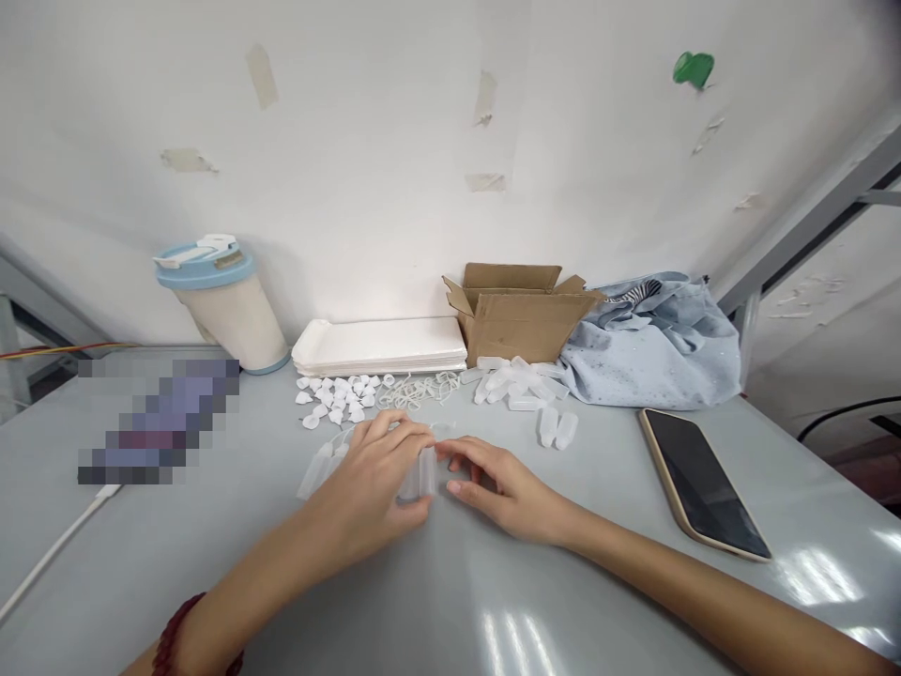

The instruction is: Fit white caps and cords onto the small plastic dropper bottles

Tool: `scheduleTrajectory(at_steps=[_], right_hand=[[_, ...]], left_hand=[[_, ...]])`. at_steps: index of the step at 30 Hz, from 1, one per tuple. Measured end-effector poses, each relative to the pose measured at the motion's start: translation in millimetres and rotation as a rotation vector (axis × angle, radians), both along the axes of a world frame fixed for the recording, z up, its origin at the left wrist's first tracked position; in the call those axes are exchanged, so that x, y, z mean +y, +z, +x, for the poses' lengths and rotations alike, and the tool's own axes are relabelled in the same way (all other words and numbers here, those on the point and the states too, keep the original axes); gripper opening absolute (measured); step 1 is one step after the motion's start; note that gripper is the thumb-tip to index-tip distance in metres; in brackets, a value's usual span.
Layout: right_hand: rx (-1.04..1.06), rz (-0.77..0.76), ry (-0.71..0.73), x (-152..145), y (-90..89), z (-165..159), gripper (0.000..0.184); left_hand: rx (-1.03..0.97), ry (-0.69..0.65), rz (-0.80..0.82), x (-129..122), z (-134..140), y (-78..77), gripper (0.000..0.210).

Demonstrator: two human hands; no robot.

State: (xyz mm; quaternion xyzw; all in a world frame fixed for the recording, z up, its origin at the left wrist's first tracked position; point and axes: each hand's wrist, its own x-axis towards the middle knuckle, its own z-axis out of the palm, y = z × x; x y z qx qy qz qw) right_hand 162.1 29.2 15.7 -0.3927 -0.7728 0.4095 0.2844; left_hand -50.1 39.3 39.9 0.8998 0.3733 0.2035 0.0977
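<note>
Left hand (pixel 380 474) is curled over some frosted plastic tubes (pixel 428 472) on the gray table (pixel 394 610), can't really tell if it's gripping any. Right hand (pixel 517 493) sits just beside them, loosely spread.

My left hand (pixel 376 477) spans a row of translucent plastic tubes (pixel 428 472) midway along the bench (pixel 380 620); my right hand (pixel 517 496), thumb and forefinger apart, is positioned beside the row's right end. Along the rear edge: lidded tumbler (pixel 234 314) at left, cardboard box (pixel 529 326) right of centre. Smartphone (pixel 704 483): near the right edge.
</note>
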Motion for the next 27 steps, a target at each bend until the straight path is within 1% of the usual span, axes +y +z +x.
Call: scheduleTrajectory(at_steps=[2, 4, 9, 15, 20, 27], right_hand=[[-0.042, 0.092, 0.027, -2.1, 1.9, -1.4, 0.036], [-0.069, 0.151, 0.046, -3.9, 2.6, -2.5, 0.039], [-0.119, 0.24, 0.069, -5.9, -1.7, -2.8, 0.046], [-0.15, 0.277, 0.06, -6.2, -5.9, -3.1, 0.045], [-0.166, 0.284, 0.055, -6.7, -5.7, -3.4, 0.045], [-0.159, 0.29, 0.045, -6.0, -6.2, -3.2, 0.044]], left_hand=[[0.017, -0.006, -0.033, 0.9, -0.8, 0.3, 0.036], [0.024, -0.013, -0.053, 1.0, -0.2, -0.1, 0.037], [0.049, -0.008, -0.066, -0.6, 3.3, -1.7, 0.035], [0.088, 0.005, -0.089, -1.2, 5.3, -0.8, 0.035], [0.124, 0.016, -0.155, -0.2, 3.8, 0.7, 0.036], [0.128, 0.026, -0.186, 1.3, 3.9, -0.1, 0.037]])
